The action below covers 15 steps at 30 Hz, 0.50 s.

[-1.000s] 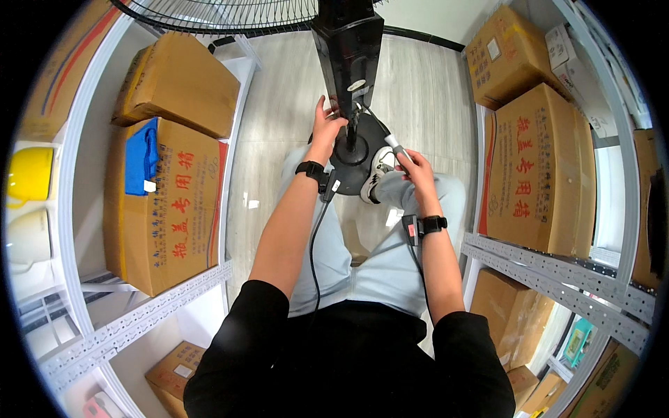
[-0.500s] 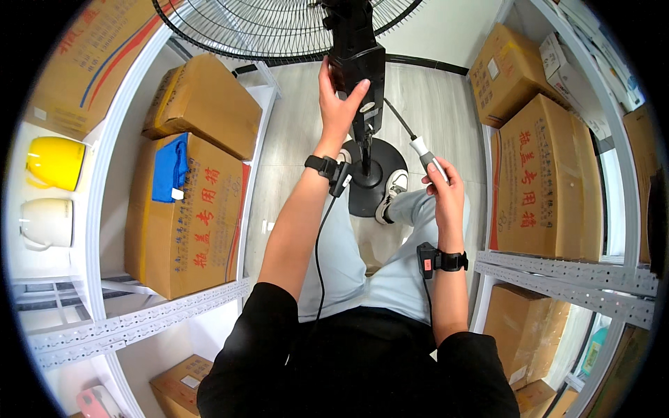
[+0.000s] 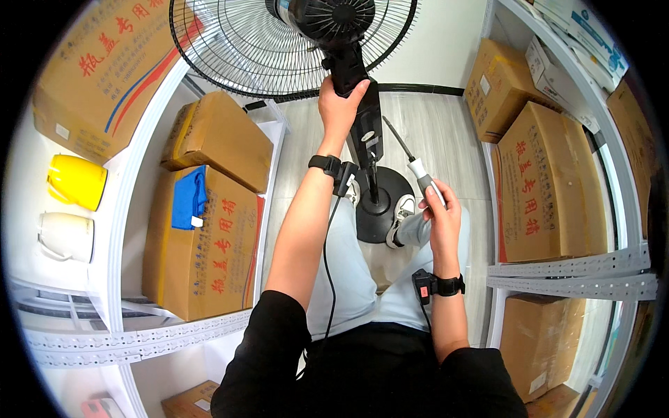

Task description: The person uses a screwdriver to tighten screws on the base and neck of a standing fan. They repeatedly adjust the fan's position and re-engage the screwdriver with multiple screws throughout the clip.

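Note:
A black standing fan (image 3: 366, 125) rises in front of me, its round base (image 3: 385, 219) on the floor between my shoes. My left hand (image 3: 340, 108) is wrapped round the fan's neck, just under the motor housing (image 3: 334, 21); its thumb lies along the right side. The wire grille (image 3: 237, 52) spreads out at the top left. In my right hand (image 3: 442, 212) is a screwdriver (image 3: 417, 167) with a white and grey handle. Its dark shaft slants up and left, and the tip ends near the right side of the fan's body.
Shelves on the left hold cardboard boxes (image 3: 202, 251), a blue cloth (image 3: 188, 198), a yellow mug (image 3: 77, 181) and a white mug (image 3: 66, 237). On the right, more boxes (image 3: 550, 184) fill another shelf unit (image 3: 571, 272). Cables hang from bands on both wrists.
My view has tilted up, so more of the fan's motor housing shows. The left hand still grips the fan below the housing; the right still holds the screwdriver.

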### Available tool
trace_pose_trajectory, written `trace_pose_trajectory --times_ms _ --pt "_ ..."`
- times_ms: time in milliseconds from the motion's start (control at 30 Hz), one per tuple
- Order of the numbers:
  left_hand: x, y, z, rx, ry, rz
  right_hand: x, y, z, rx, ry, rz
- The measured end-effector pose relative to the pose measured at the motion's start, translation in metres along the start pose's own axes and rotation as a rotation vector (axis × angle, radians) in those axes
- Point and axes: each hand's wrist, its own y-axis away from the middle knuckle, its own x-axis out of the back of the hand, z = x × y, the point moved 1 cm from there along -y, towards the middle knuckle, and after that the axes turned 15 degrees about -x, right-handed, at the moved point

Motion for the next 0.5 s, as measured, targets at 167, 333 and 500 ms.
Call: trace_pose_trajectory --times_ms 167,333,500 --pt "0.001 0.003 -0.002 -0.019 -0.010 -0.017 0.009 -0.004 0.011 -0.073 -0.114 -0.042" --pt "0.004 0.005 0.004 -0.028 0.002 -0.022 0.005 0.000 0.013 -0.140 -0.209 -0.046" --pt "0.006 0.007 0.009 -0.006 0.006 -0.027 0.007 0.000 0.014 -0.131 -0.215 -0.064"
